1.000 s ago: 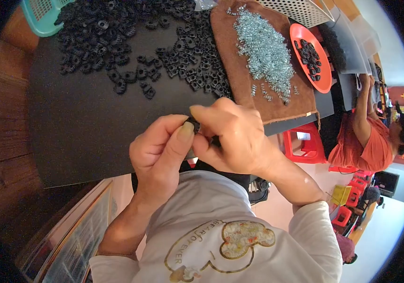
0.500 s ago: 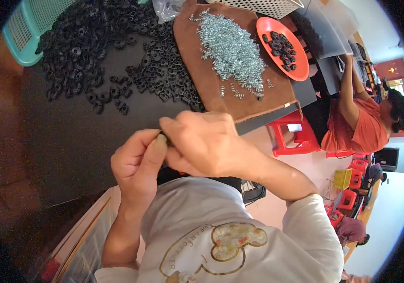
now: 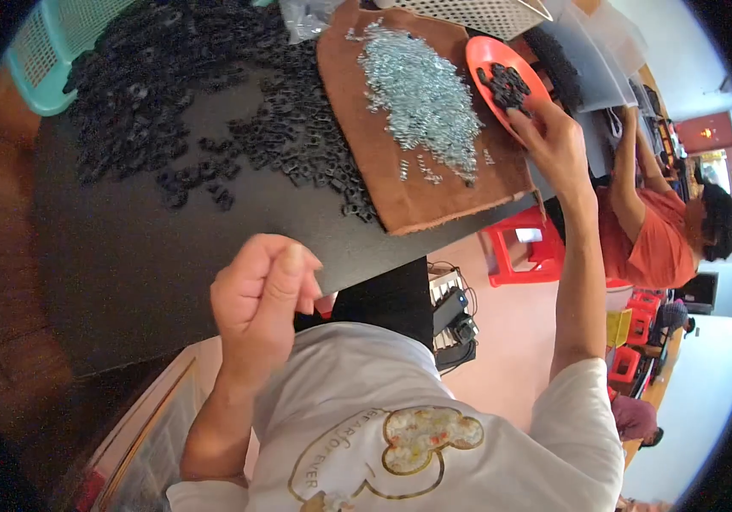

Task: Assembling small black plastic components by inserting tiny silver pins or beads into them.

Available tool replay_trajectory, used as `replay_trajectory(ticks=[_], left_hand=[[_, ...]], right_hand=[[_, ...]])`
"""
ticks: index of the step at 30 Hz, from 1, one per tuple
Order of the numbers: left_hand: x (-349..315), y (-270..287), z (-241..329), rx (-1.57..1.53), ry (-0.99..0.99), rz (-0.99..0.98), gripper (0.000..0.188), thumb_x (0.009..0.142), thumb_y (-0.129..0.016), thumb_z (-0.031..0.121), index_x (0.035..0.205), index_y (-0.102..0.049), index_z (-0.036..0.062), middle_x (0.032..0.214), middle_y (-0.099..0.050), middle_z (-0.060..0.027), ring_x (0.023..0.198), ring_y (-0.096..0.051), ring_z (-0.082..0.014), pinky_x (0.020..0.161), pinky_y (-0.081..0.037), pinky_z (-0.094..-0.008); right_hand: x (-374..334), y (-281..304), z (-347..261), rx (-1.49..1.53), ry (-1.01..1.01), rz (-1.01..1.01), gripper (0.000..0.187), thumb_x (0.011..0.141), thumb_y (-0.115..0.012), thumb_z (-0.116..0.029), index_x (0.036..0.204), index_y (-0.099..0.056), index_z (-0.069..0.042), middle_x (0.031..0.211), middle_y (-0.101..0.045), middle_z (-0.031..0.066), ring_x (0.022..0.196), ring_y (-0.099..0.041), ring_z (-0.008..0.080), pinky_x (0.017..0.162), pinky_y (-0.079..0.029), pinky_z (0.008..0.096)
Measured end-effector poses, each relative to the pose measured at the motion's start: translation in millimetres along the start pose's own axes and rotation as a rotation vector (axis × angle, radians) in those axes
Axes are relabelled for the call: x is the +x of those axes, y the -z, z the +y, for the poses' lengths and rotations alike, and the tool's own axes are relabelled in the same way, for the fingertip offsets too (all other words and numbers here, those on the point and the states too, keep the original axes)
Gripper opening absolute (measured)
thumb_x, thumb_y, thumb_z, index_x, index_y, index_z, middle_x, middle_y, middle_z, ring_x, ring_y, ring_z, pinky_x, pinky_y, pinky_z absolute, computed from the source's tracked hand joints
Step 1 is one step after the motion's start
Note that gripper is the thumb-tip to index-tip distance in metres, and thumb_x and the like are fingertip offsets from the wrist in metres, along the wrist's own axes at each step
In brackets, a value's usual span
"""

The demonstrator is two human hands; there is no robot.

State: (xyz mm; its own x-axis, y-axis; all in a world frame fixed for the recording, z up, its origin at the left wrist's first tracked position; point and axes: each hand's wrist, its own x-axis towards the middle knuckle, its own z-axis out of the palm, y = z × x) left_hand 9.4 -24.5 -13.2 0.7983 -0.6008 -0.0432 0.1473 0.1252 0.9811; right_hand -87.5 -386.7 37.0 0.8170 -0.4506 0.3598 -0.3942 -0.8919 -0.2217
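Observation:
My right hand (image 3: 556, 141) reaches over the near rim of an orange-red plate (image 3: 519, 61), thumb and forefinger apart at a cluster of small black plastic parts (image 3: 507, 84). I see nothing held between those fingertips. Closer to my body, my left hand (image 3: 256, 286) is raised at the table's front edge, fingers curled in and thumb pressed over them. Whatever it may hold is hidden. A heap of small silvery coil springs (image 3: 421, 94) lies on a brown cloth (image 3: 451, 203) left of the plate. Many black plastic pieces (image 3: 139, 94) are piled on the dark table (image 3: 118, 256).
A green plastic basket (image 3: 37, 64) stands at the far left, beside the pile. At the back are a clear plastic bag (image 3: 304, 19), a white perforated basket (image 3: 485, 13) and a translucent bin (image 3: 592, 60). A red stool (image 3: 524, 256) and a co-worker in orange (image 3: 652, 226) are to the right.
My right hand has left my left hand and moved up and right to the plate. The small dark part between my hands no longer shows. My left hand has stayed nearly in place.

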Motion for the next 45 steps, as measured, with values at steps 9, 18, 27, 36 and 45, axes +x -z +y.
replay_trajectory(ticks=[9,18,27,36,45], left_hand=[[3,7,-2,0.142,-0.133,-0.132,0.036,0.094,-0.062,0.016,0.066,-0.046,0.0004,0.055,-0.044,-0.0019,0.051,-0.036,-0.008,0.047,-0.033,-0.0269],[1,9,-5,0.055,-0.199,-0.17,0.035,0.093,-0.062,0.014,0.066,-0.047,-0.0004,0.056,-0.045,-0.0046,0.05,-0.04,-0.0113,0.047,-0.035,-0.0293],[6,10,-5,0.056,-0.259,-0.185,0.034,0.093,-0.062,0.014,0.066,-0.047,-0.0007,0.057,-0.046,-0.0062,0.049,-0.04,-0.0139,0.047,-0.034,-0.0302],[4,10,-5,0.082,-0.258,-0.187,0.032,0.093,-0.062,0.012,0.067,-0.048,-0.0009,0.057,-0.044,-0.0075,0.049,-0.04,-0.0157,0.047,-0.034,-0.0315],[3,11,-5,0.089,-0.247,-0.182,0.031,0.093,-0.061,0.013,0.069,-0.049,-0.001,0.058,-0.044,-0.0075,0.049,-0.041,-0.0166,0.047,-0.035,-0.0315]], right_hand=[[-3,-47,-146,0.479,0.578,-0.201,0.013,0.082,-0.064,-0.006,0.093,-0.06,-0.001,0.079,-0.055,0.0146,0.07,-0.058,0.0351,0.062,-0.05,0.0422],[7,-86,-235,0.382,0.94,-0.338,0.011,0.076,-0.06,-0.012,0.08,-0.057,-0.002,0.083,-0.054,0.0118,0.075,-0.064,0.03,0.058,-0.053,0.0412],[6,-83,-227,0.268,0.903,-0.341,0.011,0.075,-0.059,-0.013,0.079,-0.057,-0.003,0.084,-0.053,0.0119,0.073,-0.064,0.028,0.055,-0.053,0.0398],[28,-106,-271,0.292,1.08,-0.214,0.013,0.072,-0.063,-0.013,0.083,-0.063,-0.006,0.088,-0.058,0.0076,0.083,-0.062,0.0257,0.061,-0.056,0.036],[30,-114,-264,0.395,0.99,-0.181,0.013,0.075,-0.06,-0.012,0.083,-0.058,-0.002,0.087,-0.057,0.0123,0.082,-0.063,0.0294,0.06,-0.056,0.0395]])
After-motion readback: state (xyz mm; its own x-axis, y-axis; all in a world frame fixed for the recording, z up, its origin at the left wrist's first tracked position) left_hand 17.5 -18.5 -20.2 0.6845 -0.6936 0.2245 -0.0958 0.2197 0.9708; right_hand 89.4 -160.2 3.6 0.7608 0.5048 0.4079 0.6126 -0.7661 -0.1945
